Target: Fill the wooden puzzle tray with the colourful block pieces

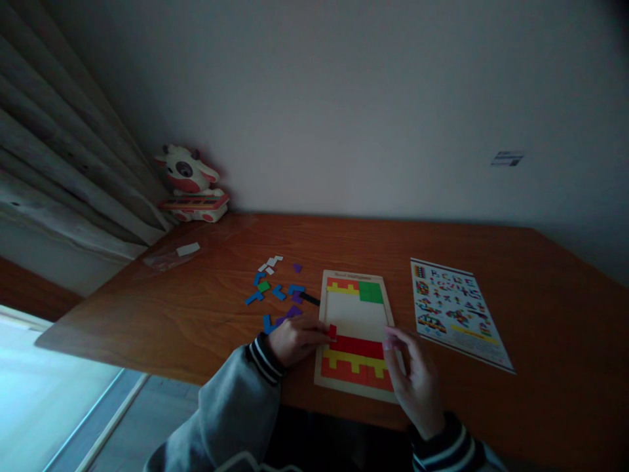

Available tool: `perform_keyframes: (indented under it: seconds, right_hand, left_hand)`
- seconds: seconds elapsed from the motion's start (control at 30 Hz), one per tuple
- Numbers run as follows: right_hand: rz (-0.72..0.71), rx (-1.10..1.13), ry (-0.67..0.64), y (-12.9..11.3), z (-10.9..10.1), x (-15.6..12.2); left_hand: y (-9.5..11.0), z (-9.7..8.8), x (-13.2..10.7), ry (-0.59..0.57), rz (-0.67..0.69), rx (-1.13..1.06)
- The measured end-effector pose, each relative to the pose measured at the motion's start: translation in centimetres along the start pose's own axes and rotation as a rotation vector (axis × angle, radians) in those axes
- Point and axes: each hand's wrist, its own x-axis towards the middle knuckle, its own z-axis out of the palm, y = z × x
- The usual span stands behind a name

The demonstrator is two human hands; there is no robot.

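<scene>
ok so, left hand [297, 339] pinching small red piece [333, 332] over left side of puzzle board [356, 314], near red row [356, 346]. right hand [417, 377] at board's right edge, thumb and fingers loosely apart, pretty dim so can't tell if touching. blue pieces [279, 293] scattered left of board.

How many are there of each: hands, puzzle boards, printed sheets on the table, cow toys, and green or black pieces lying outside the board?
Hands: 2 (left hand, right hand)
Puzzle board: 1
Printed sheet: 1
Cow toy: 1
Green piece: 1
Black piece: 1
Total: 7
</scene>
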Motion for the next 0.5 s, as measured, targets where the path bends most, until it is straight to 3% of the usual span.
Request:
perform_keyframes:
  seconds: [0.5]
  right_hand:
    - [-0.033,0.003,-0.050,-0.8,-0.2,0.6]
  left_hand:
    - [1.8,-0.4,-0.5,-0.095,0.012,0.219]
